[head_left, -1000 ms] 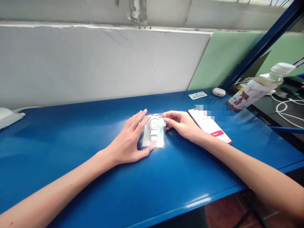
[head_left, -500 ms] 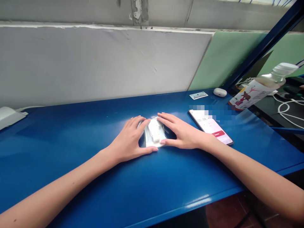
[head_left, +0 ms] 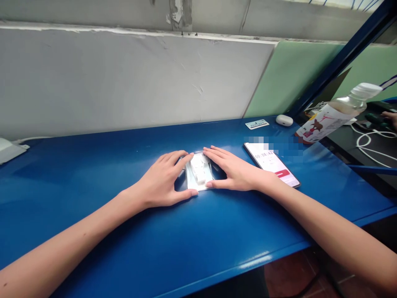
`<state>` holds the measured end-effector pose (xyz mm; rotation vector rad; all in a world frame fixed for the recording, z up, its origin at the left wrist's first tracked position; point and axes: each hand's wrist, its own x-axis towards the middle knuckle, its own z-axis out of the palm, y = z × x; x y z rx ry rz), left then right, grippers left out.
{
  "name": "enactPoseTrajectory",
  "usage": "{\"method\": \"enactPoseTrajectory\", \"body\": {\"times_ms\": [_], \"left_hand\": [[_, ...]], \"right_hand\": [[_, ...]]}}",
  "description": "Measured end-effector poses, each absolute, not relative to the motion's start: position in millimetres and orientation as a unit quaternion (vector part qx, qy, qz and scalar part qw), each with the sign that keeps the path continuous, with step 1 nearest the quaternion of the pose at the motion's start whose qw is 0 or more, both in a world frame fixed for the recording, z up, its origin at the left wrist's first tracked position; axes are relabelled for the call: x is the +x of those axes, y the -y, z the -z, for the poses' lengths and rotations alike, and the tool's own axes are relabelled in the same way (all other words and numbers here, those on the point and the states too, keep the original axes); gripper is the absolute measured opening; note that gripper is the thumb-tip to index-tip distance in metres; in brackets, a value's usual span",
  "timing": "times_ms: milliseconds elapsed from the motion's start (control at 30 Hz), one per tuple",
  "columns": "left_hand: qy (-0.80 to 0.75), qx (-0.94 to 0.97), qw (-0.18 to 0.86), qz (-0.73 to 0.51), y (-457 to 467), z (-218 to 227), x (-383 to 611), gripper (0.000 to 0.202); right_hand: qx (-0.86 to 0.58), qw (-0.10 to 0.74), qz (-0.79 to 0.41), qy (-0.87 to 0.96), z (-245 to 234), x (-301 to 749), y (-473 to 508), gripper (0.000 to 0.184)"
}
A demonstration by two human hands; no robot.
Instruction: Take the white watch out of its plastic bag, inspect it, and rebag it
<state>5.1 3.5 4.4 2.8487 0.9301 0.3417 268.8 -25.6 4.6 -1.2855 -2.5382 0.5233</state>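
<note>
A clear plastic packet [head_left: 200, 170] with a white item inside lies flat on the blue tabletop [head_left: 173, 244]. On its left side is my left hand [head_left: 166, 180], open, with fingertips at the packet's upper left edge and the thumb stretched out by its lower left corner. My right hand [head_left: 232, 169] is open too, its fingers over the upper right edge and its thumb tip at the lower right. What exactly the white item is, I cannot make out. The packet rests on the table between both hands.
A phone [head_left: 269, 161] showing a timer lies beyond my right wrist. Behind it are a card [head_left: 257, 124] and a white earbud case [head_left: 284, 120]. A drink bottle [head_left: 338, 114] stands at the right, near white cables [head_left: 366, 145] and another person's hand [head_left: 391, 118]. A white device [head_left: 10, 151] sits far left.
My left thumb has drawn back slightly to the left from the packet's lower edge. The right hand keeps its place by the packet. The whole view has shifted a little.
</note>
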Motion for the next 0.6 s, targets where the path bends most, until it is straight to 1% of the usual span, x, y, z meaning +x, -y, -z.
{"method": "enactPoseTrajectory", "body": {"times_ms": [233,433,600], "left_hand": [[-0.309,0.940,0.056,-0.131,-6,2,1,0.093],[-0.326,0.932,0.071,-0.145,-5,2,3,0.090],[-0.327,0.930,0.079,-0.145,-4,0,4,0.091]], "right_hand": [[-0.459,0.099,-0.187,0.863,-21,256,16,0.096],[-0.454,0.155,-0.195,0.855,-10,252,14,0.099],[-0.443,0.146,-0.172,0.868,-2,256,14,0.103]]}}
